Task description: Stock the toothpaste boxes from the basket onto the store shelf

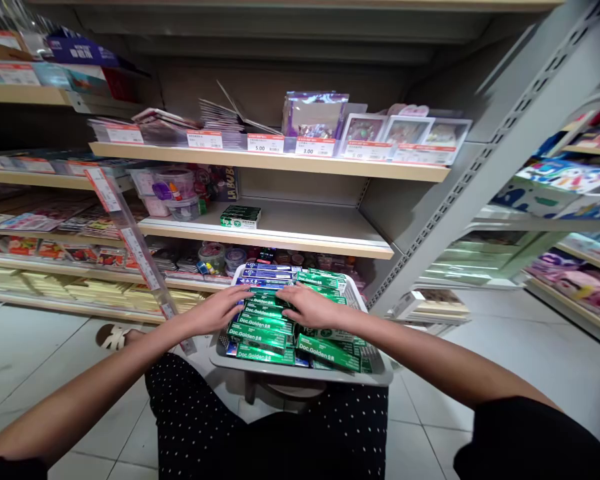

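Note:
A grey tray in front of me is filled with green toothpaste boxes marked "Doc.Golden", with blue boxes toward its far left. My left hand reaches in from the left, its bent fingers against the left ends of green boxes. Across from it, my right hand has its fingers curled over the right ends of the same boxes, so they lie between both hands. The undersides of my fingers are hidden. On the shelf behind stands a small stack of green boxes.
The middle shelf also carries clear tubs on its left. Above, a shelf edge bears price tags and packets. A slotted post rises at right. The tray rests on a stool close to my knees.

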`<state>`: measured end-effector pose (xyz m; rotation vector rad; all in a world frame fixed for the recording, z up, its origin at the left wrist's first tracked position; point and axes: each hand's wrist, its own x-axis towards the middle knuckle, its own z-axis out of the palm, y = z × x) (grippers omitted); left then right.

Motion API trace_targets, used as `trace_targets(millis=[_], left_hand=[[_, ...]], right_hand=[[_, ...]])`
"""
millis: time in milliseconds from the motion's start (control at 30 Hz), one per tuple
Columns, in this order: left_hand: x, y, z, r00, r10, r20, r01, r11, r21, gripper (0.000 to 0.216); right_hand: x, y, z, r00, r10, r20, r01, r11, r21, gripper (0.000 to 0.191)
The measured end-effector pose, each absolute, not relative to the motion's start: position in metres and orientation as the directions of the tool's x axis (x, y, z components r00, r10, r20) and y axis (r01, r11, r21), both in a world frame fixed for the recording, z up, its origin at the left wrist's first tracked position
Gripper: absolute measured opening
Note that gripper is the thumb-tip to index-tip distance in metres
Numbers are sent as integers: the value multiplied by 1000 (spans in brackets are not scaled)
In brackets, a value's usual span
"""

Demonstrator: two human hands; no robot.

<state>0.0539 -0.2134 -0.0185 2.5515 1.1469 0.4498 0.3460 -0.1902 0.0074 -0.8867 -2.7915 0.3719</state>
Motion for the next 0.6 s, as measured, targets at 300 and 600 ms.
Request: trace_targets(millis=[300,600], left_hand=[[55,-201,-37,577,794,194,626,-582,520,45],[65,-184,-51,413,888,204,517,-412,750,30]], right_hand=[[340,-178,2,-768,640,27,626,758,-183,23],[338,-157,-3,-708,705,38,678,694,-243,38]])
